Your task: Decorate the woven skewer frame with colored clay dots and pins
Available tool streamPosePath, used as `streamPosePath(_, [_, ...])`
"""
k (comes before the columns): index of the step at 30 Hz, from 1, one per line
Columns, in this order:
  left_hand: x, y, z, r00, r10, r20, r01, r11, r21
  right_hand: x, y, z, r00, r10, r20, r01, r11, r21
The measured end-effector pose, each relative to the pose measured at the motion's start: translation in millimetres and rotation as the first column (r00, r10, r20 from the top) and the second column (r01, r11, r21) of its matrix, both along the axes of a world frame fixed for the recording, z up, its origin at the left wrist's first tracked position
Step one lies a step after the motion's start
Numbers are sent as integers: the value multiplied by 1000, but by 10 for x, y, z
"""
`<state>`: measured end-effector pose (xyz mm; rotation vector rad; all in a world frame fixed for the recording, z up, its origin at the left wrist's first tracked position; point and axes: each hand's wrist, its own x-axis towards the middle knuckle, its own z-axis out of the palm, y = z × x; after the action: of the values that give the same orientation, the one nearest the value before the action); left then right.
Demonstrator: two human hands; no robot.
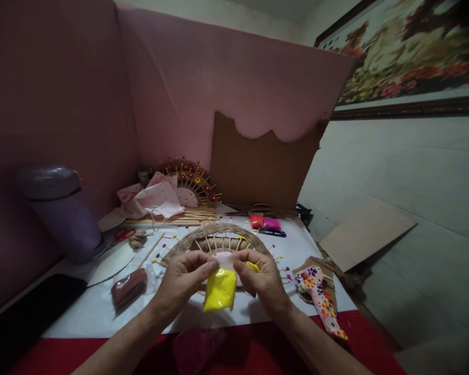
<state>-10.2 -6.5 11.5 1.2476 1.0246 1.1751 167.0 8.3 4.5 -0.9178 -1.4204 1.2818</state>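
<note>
A small clear bag of yellow modelling clay (220, 291) hangs between my hands, over the front of the white table sheet. My left hand (189, 273) pinches its top left corner between thumb and forefinger. At the top right edge, my right hand (260, 276) is closed in a pinch too. A lump of yellow clay (253, 266) shows among the right fingers. Behind the hands lies a half-round twine-wrapped frame (187, 234) with thin sticks and coloured bead-like tips. My hands hide part of its lower side.
Brown clay in a bag (128, 288), a purple tumbler (66, 219) and red-handled scissors (124, 234) lie left. Red and pink clay packets (271, 224) sit behind. A flower-patterned piece (320, 297) lies right. A finished-looking fan shape (207, 187) leans behind; torn cardboard (261, 166) stands beside it.
</note>
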Motion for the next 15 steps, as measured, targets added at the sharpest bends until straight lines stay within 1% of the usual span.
streamPosePath(3, [-7,4,1,1000,26,-8,-26,1000,9,15,-1,4,1000,-21,21,21,1000,22])
streamPosePath(7, [14,-5,2,1000,20,-17,-20,999,26,31,-12,-16,1000,-9,23,8,999,47])
streamPosePath(13, [21,-8,21,999,30,36,-29,999,-31,30,-3,-31,999,-41,-3,42,997,58])
streamPosePath(15, [2,-4,22,998,46,36,-46,999,-18,21,0,-30,999,-40,-14,41,998,55])
